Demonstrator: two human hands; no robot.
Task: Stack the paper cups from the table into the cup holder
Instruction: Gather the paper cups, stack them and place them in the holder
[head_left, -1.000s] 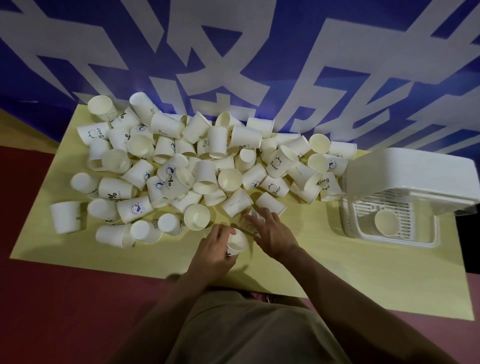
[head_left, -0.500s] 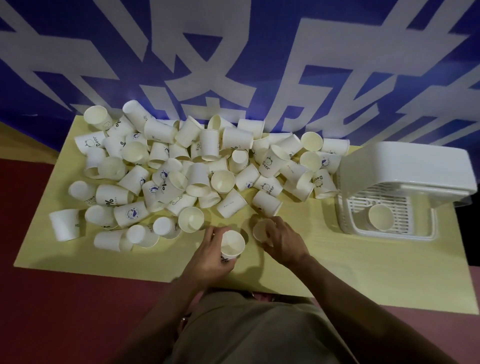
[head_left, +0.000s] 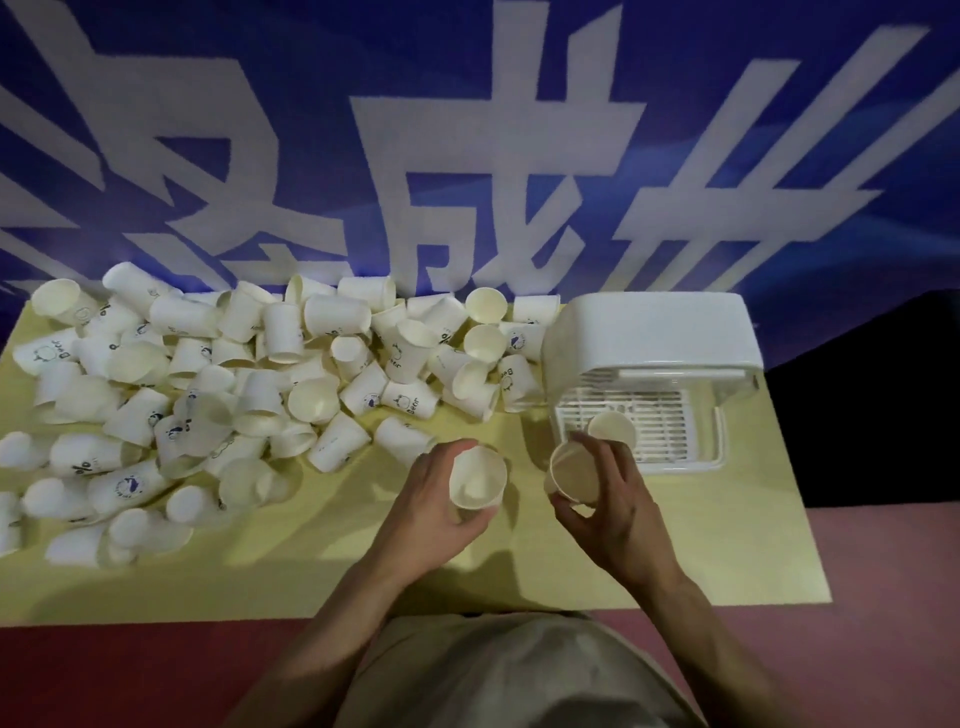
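Note:
A heap of several white paper cups (head_left: 291, 384) covers the left and middle of the yellow table (head_left: 753, 545). My left hand (head_left: 431, 506) grips one upright paper cup (head_left: 477, 478), its mouth facing up. To its right my right hand (head_left: 605, 501) holds a second cup (head_left: 571, 470), lifted near the front left corner of the white cup holder (head_left: 649, 343). One cup (head_left: 612, 428) stands inside the holder on its slatted base.
A blue wall with large white characters rises right behind the table. The red floor (head_left: 104, 675) shows in front and to the right. The holder's domed lid overhangs its tray at the table's right end.
Both hands lifted their cups off the table and moved right. My right hand with its cup has come up to the holder; the view has swung right with them.

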